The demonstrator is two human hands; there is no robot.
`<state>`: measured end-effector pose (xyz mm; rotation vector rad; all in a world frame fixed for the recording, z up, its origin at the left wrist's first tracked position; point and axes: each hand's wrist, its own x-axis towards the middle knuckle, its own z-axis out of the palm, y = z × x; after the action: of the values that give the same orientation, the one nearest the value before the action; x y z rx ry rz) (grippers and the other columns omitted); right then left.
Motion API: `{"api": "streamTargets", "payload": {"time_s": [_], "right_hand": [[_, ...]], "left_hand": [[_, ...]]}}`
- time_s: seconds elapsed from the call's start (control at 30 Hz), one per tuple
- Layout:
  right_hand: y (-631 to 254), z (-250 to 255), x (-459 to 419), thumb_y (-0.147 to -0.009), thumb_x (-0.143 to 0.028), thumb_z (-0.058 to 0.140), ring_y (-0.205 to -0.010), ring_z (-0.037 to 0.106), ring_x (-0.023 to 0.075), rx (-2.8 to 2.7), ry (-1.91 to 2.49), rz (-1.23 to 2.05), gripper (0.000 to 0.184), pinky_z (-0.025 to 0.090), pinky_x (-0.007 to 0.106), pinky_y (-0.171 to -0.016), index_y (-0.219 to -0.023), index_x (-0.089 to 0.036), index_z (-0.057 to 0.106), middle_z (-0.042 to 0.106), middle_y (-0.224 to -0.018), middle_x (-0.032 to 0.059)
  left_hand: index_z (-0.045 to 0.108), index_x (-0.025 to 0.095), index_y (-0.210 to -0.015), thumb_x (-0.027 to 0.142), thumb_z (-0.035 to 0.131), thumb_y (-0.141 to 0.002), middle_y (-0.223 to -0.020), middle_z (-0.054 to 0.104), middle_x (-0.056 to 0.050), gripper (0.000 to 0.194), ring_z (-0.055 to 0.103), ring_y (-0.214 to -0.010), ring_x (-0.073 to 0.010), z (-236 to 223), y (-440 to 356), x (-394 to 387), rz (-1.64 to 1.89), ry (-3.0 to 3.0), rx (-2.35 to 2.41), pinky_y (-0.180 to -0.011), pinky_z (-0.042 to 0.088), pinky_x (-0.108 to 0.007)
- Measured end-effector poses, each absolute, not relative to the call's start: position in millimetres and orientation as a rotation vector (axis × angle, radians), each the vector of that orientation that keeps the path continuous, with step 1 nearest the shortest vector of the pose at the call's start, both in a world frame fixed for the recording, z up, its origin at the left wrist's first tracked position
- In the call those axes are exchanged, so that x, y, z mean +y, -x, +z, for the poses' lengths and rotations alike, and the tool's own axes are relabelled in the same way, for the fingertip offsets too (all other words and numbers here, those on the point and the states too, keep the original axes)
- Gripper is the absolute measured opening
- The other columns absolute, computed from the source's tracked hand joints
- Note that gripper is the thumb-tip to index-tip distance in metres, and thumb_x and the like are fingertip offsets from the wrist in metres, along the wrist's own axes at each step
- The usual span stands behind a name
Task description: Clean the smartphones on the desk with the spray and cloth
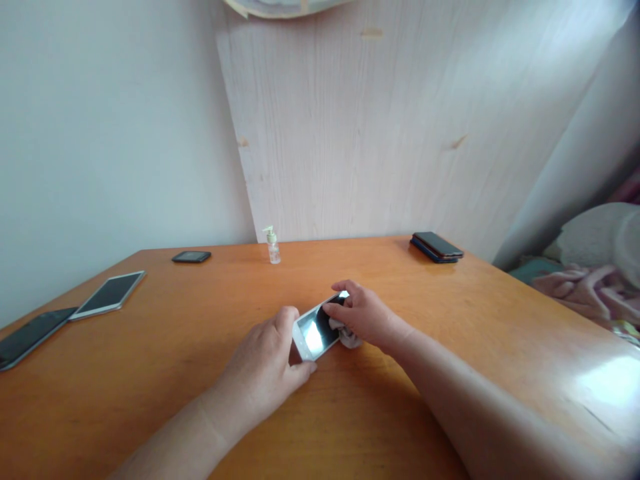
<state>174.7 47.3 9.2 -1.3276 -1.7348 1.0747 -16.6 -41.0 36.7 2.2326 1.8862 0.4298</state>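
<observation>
A white phone with a dark, shiny screen lies tilted near the middle of the orange wooden table. My left hand grips its near end, fingers curled around the edge. My right hand is closed on a small pale cloth and presses it against the far part of the screen.
A small clear pump bottle stands at the back. A dark phone lies back left; a white tablet-like phone and a black phone lie at the left edge. Two stacked phones sit back right. Bedding lies beyond the right edge.
</observation>
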Motion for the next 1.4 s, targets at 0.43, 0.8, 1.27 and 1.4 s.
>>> {"api": "streamTargets", "payload": {"time_s": [0.43, 0.8, 1.27, 1.4], "right_hand": [[-186.7, -3.4, 64.8, -0.077, -0.038, 0.062, -0.056, 0.050, 0.0118, -1.685, 1.232, 1.025, 0.020, 0.038, 0.025, -0.054, -0.083, -0.019, 0.062, 0.057, -0.063, -0.0030], [-200.3, -1.4, 69.0, -0.082, -0.046, 0.061, -0.075, 0.057, 0.0183, -2.132, 1.557, 0.218, 0.025, 0.037, 0.028, -0.063, -0.080, -0.021, 0.063, 0.062, -0.085, 0.0044], [-172.1, -0.3, 48.8, -0.089, -0.020, 0.053, -0.090, 0.059, 0.0200, -2.380, 1.116, 0.171, 0.022, 0.046, 0.032, -0.082, -0.094, -0.025, 0.074, 0.068, -0.089, 0.0047], [-185.6, -3.9, 65.8, -0.090, -0.023, 0.050, -0.094, 0.061, 0.0239, -2.278, 1.349, 0.001, 0.024, 0.047, 0.038, -0.086, -0.095, -0.025, 0.074, 0.072, -0.094, 0.0056]], "left_hand": [[0.052, 0.023, -0.094, 0.051, 0.073, -0.064, -0.095, 0.065, -0.004, 0.046, 0.062, -0.083, -0.0216, 30.3, 24.8, -30.1, 0.488, -2.052, 1.857, -0.061, 0.038, -0.027], [0.058, 0.022, -0.087, 0.065, 0.072, -0.059, -0.095, 0.064, -0.007, 0.053, 0.060, -0.089, -0.0261, 27.4, 29.2, -28.5, 0.483, -2.231, 1.920, -0.067, 0.042, -0.031], [0.059, 0.020, -0.087, 0.066, 0.072, -0.055, -0.095, 0.066, -0.009, 0.057, 0.063, -0.090, -0.0297, 23.7, 27.4, -27.5, 0.494, -2.254, 1.952, -0.071, 0.046, -0.035], [0.060, 0.020, -0.088, 0.066, 0.073, -0.054, -0.095, 0.066, -0.010, 0.059, 0.063, -0.090, -0.0298, 24.3, 27.5, -26.9, 0.493, -2.237, 1.923, -0.071, 0.046, -0.035]]}}
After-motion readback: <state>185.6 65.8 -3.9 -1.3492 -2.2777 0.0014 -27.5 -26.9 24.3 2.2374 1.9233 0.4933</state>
